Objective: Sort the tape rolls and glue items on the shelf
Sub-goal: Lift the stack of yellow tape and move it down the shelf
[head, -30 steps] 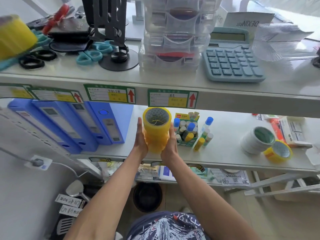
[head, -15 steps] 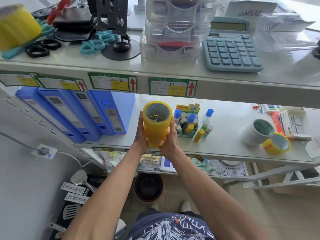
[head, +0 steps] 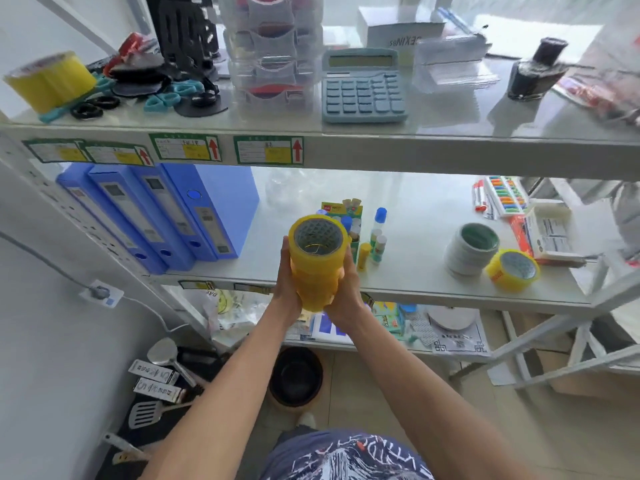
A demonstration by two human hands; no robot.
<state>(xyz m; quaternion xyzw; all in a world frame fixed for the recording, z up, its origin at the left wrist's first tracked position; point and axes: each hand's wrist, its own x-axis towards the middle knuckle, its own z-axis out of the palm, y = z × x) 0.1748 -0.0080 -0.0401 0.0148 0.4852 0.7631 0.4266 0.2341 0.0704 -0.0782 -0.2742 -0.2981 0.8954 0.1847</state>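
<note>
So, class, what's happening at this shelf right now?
A person is holding a stack of yellow tape rolls upright between the left hand and right hand, in front of the middle shelf. On that shelf, the glue sticks stand just behind the stack, and a white tape stack and a single yellow roll lie further right. Another yellow roll sits on the top shelf.

Open room on the middle shelf (head: 408, 216) between the blue folders (head: 194, 216) and the glue box (head: 349, 216). More bare room between the glue sticks (head: 375, 237) and the white tape stack (head: 467, 251). Top shelf edge (head: 381, 150) close above.
</note>
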